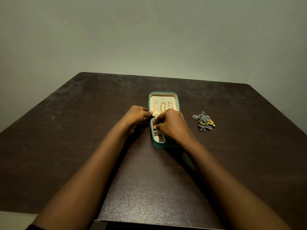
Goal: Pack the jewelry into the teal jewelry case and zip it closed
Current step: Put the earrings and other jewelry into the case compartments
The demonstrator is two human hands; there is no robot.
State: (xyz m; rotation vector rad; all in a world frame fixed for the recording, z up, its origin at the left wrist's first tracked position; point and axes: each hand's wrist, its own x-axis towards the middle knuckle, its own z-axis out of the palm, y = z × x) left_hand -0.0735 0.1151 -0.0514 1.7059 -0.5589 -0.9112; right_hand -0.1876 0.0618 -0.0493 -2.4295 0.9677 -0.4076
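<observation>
Head | teal jewelry case (156, 145) beneath right hand (172, 125) | left hand (137, 114) beside

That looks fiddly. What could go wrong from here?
The gold chains hang close together in the lid of the teal jewelry case, and the right hand and left hand crowd their lower ends, so they might tangle. Any chain end left across the hinge could catch in the zip. The jewelry pile on the table could be left out.
</observation>
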